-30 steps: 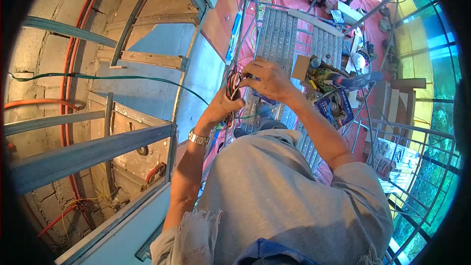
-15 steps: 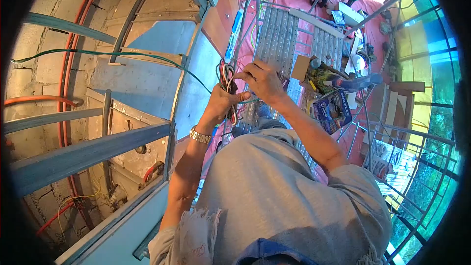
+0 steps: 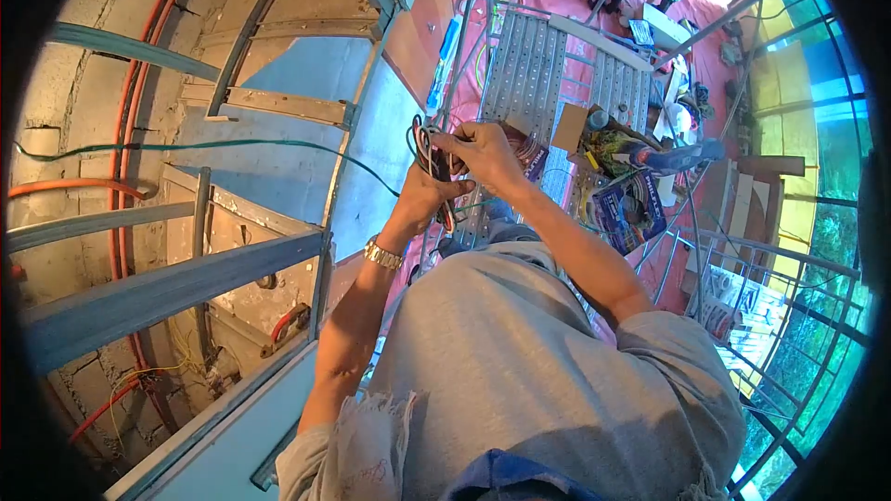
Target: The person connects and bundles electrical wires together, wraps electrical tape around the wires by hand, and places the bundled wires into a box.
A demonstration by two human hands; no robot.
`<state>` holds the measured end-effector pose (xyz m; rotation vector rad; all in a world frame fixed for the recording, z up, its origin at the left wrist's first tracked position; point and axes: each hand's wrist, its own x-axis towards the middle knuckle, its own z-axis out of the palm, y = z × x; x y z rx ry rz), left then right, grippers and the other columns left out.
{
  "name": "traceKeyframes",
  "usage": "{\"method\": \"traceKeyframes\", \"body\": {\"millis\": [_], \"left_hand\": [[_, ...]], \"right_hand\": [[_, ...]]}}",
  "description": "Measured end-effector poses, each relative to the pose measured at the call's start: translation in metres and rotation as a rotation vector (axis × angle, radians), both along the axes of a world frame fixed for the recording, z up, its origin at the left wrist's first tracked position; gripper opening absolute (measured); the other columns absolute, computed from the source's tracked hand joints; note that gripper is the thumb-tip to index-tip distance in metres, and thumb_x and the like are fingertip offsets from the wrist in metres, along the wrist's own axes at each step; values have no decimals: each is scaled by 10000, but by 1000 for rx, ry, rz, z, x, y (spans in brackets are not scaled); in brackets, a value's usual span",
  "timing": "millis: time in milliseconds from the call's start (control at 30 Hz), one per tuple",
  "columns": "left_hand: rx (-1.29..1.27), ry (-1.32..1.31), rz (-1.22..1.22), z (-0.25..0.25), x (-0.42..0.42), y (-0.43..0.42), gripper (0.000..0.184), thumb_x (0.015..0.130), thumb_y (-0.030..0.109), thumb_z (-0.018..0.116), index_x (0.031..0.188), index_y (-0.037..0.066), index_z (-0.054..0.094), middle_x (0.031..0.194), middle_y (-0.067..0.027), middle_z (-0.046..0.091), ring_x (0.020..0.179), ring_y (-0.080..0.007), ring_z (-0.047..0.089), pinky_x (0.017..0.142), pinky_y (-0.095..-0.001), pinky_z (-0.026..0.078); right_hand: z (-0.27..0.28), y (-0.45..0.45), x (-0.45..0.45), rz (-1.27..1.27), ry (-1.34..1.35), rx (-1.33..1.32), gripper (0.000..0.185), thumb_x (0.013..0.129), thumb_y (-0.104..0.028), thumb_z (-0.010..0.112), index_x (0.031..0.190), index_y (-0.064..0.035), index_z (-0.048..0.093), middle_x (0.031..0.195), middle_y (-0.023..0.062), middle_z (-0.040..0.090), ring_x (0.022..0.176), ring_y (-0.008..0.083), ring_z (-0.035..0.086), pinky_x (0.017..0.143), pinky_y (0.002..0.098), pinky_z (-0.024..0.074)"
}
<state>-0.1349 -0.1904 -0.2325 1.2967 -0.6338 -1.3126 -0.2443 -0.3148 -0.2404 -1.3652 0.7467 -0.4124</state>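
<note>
A coiled bundle of thin wires (image 3: 429,150), dark, white and reddish, is held upright in front of my body. My left hand (image 3: 422,199), with a metal watch on its wrist, is closed round the lower part of the bundle. Thumb and fingers of my right hand (image 3: 485,160) pinch together at the bundle's upper right side, on wire strands. A green wire (image 3: 269,142) stretches from the far left across the wall opening and passes behind my left hand.
Metal framing (image 3: 176,292) and orange conduits (image 3: 125,130) stand at the left. Below lies a perforated scaffold platform (image 3: 524,70). An open box (image 3: 629,211) and a cluttered carton (image 3: 608,144) sit to the right, beside scaffold tubes. People are at the top right.
My right hand has come back left against the bundle after being slightly apart from it. The green wire has swung and hangs lower than half a second ago.
</note>
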Motion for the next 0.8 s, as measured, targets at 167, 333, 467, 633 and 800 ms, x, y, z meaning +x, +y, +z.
{"method": "traceKeyframes", "body": {"millis": [167, 333, 467, 633, 800], "left_hand": [[133, 50, 30, 9, 14, 10, 339, 790, -44, 855, 938, 74, 575, 818, 15, 587, 666, -108, 569, 572, -275, 465], [106, 406, -129, 17, 16, 15, 338, 855, -11, 815, 891, 116, 504, 659, 11, 542, 438, -112, 499, 411, -256, 379], [179, 347, -221, 17, 4, 8, 327, 842, 33, 851, 927, 104, 543, 659, 16, 544, 431, -104, 493, 415, -251, 392], [205, 189, -213, 40, -4, 8, 501, 773, 56, 924, 1134, 83, 578, 900, 32, 610, 637, -86, 598, 496, -247, 475], [124, 265, -198, 44, -21, 0, 577, 777, 17, 912, 1274, 31, 616, 1081, -28, 701, 755, -159, 673, 678, -304, 573]], "right_hand": [[19, -27, -24, 266, 36, -100, 406, 1001, -418, 726, 1009, -13, 765, 823, 47, 733, 768, 121, 684, 704, 278, 536], [1, -19, -17, 182, -434, 451, 518, 1080, -460, 571, 1403, -56, 601, 1082, 51, 721, 1028, 130, 688, 907, 312, 547], [30, 7, 6, 162, -410, 410, 528, 1029, -466, 667, 1344, -48, 602, 1051, 107, 710, 877, 172, 726, 792, 333, 600], [22, 10, 16, -45, -235, 333, 448, 1003, -493, 701, 1063, -51, 654, 708, 40, 641, 572, 144, 642, 552, 294, 535], [23, -3, 24, -200, -245, 486, 554, 949, -587, 728, 793, -79, 573, 552, 26, 537, 406, 145, 544, 388, 303, 446]]}}
